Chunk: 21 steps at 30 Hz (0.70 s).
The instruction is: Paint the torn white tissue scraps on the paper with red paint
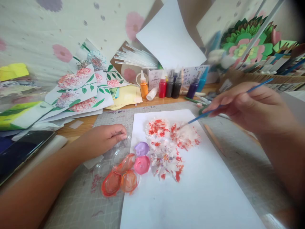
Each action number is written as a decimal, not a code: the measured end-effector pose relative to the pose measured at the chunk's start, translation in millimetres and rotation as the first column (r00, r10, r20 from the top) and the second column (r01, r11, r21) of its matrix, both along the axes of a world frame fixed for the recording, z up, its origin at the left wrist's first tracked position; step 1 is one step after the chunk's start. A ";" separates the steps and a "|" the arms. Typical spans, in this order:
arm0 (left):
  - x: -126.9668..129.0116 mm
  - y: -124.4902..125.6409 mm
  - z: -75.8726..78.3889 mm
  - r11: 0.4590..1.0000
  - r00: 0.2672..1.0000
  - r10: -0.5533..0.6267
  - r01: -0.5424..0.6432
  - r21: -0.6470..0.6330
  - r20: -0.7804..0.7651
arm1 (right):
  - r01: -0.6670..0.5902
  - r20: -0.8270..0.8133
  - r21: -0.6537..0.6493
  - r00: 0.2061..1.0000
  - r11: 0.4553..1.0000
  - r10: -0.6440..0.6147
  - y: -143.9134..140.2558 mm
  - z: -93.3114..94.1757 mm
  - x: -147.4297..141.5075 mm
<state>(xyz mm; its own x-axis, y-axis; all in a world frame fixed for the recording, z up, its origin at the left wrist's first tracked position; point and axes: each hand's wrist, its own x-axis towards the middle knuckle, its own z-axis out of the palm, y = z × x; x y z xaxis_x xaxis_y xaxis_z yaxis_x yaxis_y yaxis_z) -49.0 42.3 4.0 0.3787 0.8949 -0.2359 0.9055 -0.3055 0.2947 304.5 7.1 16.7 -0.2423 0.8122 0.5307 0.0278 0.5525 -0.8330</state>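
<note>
My right hand [252,108] is closed around a thin blue paintbrush [214,110], whose tip touches the right-hand clump of whitish, red-dabbed petal shapes [186,136] on a white sheet of paper [190,190]. Beside it are a redder clump [158,127] and a lower clump [166,159] with red edges. A clear plastic paint palette [116,156] overlaps the paper's left edge. Its wells hold purple paint [141,148], pink paint [142,164], and red and orange paint [111,183]. My left hand [107,136] has its fingers curled in a pinch at the palette's upper edge.
A grey cutting mat [78,203] lies under the paper. Paint bottles [162,86] stand along the back. Painted flower sheets [78,86] are piled at left, near a dark phone [26,149]. At right are a box of tools [281,73] and a wooden stick [214,136].
</note>
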 end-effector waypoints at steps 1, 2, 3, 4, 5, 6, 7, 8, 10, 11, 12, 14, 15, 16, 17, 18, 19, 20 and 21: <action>-0.1 0.1 -0.4 1.000 1.000 -0.002 0.002 0.000 -0.006 | 0.001 0.008 -0.017 1.000 1.000 -0.001 -0.1 -0.8 -1.9; -0.2 0.1 -0.9 1.000 1.000 -0.007 0.007 0.004 -0.015 | 0.021 -0.008 -0.011 1.000 1.000 -0.022 -0.8 -1.6 -4.7; -0.2 0.2 -1.5 1.000 1.000 -0.011 0.012 0.014 -0.021 | 0.049 -0.045 0.013 0.998 0.999 -0.048 -2.2 -2.4 -8.6; -0.3 0.2 -2.2 1.000 1.000 -0.016 0.017 0.021 -0.027 | 0.074 -0.094 0.034 0.993 0.997 -0.071 -4.5 -3.3 -14.0; -0.3 0.2 -2.9 0.999 0.999 -0.032 0.032 0.032 -0.026 | 0.091 -0.140 0.045 0.987 0.995 -0.084 -7.8 -4.3 -20.9; -0.5 0.2 -3.5 0.998 0.998 -0.053 0.054 0.043 -0.015 | 0.091 -0.170 0.058 0.982 0.994 -0.080 -12.3 -5.3 -29.6; -0.6 0.2 -4.2 0.997 0.998 -0.064 0.064 0.035 -0.012 | 0.083 -0.177 0.060 0.982 0.995 -0.071 -17.7 -6.2 -39.8; -0.8 0.2 -4.7 0.997 0.997 -0.072 0.072 0.030 -0.011 | 0.068 -0.159 0.051 0.986 0.996 -0.060 -24.0 -6.5 -51.4; -1.4 0.0 -5.4 0.996 0.997 -0.082 0.082 0.036 -0.002 | 0.043 -0.058 0.047 0.997 0.998 -0.041 -37.1 -4.8 -76.6; -1.7 -0.1 -5.7 0.995 0.996 -0.089 0.089 0.041 0.003 | 0.025 -0.005 0.067 1.000 0.997 -0.025 -42.8 -2.7 -89.1; -2.2 -0.2 -5.9 0.994 0.995 -0.099 0.098 0.047 0.009 | -0.009 0.044 0.101 0.999 0.995 0.004 -47.2 0.1 -101.0; -3.2 -0.4 -6.5 0.989 0.991 -0.133 0.132 0.063 0.022 | -0.116 0.109 0.185 0.989 0.976 0.097 -51.6 6.0 -120.7; -3.8 -0.4 -6.9 0.986 0.988 -0.154 0.152 0.071 0.029 | -0.161 0.131 0.212 0.982 0.964 0.135 -51.7 8.1 -128.2; -4.3 -0.4 -7.4 0.983 0.985 -0.172 0.168 0.078 0.035 | -0.193 0.147 0.225 0.976 0.955 0.163 -50.7 9.2 -134.0; -4.8 -0.2 -7.9 0.980 0.982 -0.184 0.181 0.086 0.038 | -0.210 0.160 0.221 0.971 0.952 0.177 -49.2 9.1 -138.2; -5.2 -0.1 -8.3 0.978 0.980 -0.193 0.189 0.092 0.039 | -0.217 0.175 0.201 0.967 0.955 0.183 -47.5 8.0 -140.9; -5.4 0.1 -8.7 0.977 0.980 -0.197 0.192 0.095 0.040 | -0.209 0.185 0.181 0.967 0.961 0.175 -45.8 6.0 -142.4; -5.4 0.2 -9.0 0.977 0.980 -0.193 0.189 0.095 0.040 | -0.188 0.196 0.165 0.968 0.968 0.154 -44.6 3.7 -143.0; -5.2 0.3 -9.1 0.979 0.981 -0.187 0.183 0.093 0.041 | -0.167 0.211 0.169 0.969 0.971 0.130 -43.9 1.5 -142.9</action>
